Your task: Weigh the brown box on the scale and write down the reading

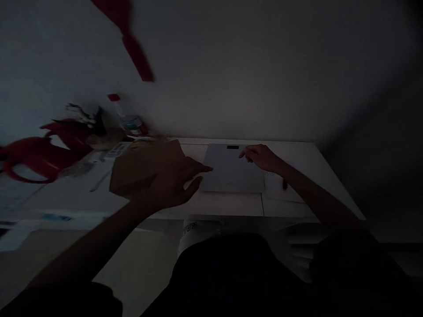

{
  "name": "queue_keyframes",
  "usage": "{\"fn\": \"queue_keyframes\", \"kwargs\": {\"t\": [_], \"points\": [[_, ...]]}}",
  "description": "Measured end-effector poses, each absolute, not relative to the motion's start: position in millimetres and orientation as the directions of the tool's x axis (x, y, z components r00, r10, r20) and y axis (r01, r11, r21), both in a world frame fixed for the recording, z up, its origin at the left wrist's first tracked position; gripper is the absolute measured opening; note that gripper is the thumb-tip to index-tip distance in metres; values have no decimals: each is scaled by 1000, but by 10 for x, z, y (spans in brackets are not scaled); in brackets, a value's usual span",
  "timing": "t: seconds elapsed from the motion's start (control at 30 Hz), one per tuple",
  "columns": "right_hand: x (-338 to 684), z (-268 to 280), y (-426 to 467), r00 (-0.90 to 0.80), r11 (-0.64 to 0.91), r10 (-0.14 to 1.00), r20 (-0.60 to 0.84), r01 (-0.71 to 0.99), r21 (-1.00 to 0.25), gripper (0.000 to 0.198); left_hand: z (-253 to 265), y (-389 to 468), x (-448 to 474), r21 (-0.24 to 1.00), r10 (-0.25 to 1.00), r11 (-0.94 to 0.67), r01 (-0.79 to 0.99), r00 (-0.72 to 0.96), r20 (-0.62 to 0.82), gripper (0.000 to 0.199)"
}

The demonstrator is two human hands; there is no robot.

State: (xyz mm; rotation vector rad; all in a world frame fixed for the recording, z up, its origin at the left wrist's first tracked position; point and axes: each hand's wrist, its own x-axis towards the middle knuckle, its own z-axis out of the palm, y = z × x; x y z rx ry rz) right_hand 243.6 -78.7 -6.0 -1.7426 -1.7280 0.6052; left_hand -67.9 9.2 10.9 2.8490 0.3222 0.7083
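The scene is dim. A flat grey scale (228,174) with a small dark display near its far edge lies on a white table (218,204). My left hand (175,182) reaches in from the left with fingers spread, fingertips at the scale's left edge, partly over a brown paper bag (139,169). My right hand (261,157) rests on the scale's far right part, fingers pointing toward the display. Neither hand holds anything.
Red objects (42,154), a plastic bottle with a red cap (127,119) and clutter crowd the table's left end. A sheet of paper with a small dark item (282,187) lies right of the scale. A white wall stands behind.
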Motion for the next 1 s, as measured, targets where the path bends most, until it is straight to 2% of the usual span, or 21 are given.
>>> {"fn": "queue_keyframes", "kwargs": {"t": [0.1,0.2,0.43,0.53,0.6,0.73,0.9,1.0], "points": [[2690,-109,-943,116,-56,992,48,753,-655,45,86,4,-324,75,-4,-996,-44,886,464,32],[2970,-197,-1125,213,-178,977,-13,779,-602,41,18,-90,22,10,-171,-980,-197,873,456,31],[3529,-533,-1577,397,-416,908,-132,818,-398,26,-305,-383,746,-73,-414,-904,-421,823,389,34],[3635,-670,-1689,457,-470,882,-116,832,-295,31,-502,-526,988,-139,-499,-866,-481,804,323,39],[3675,-748,-1720,459,-467,883,-99,839,-278,38,-651,-620,1127,-208,-550,-835,-510,789,274,43],[3729,-871,-1695,391,-403,914,-109,842,-358,41,-971,-789,1329,-286,-616,-783,-552,752,235,48],[3743,-923,-1589,309,-320,947,-87,896,-308,41,-1177,-904,1392,-230,-586,-809,-541,773,244,50],[3746,-938,-1533,256,-264,964,-68,917,-298,27,-1164,-926,1371,-215,-556,-829,-516,805,208,51]]}}
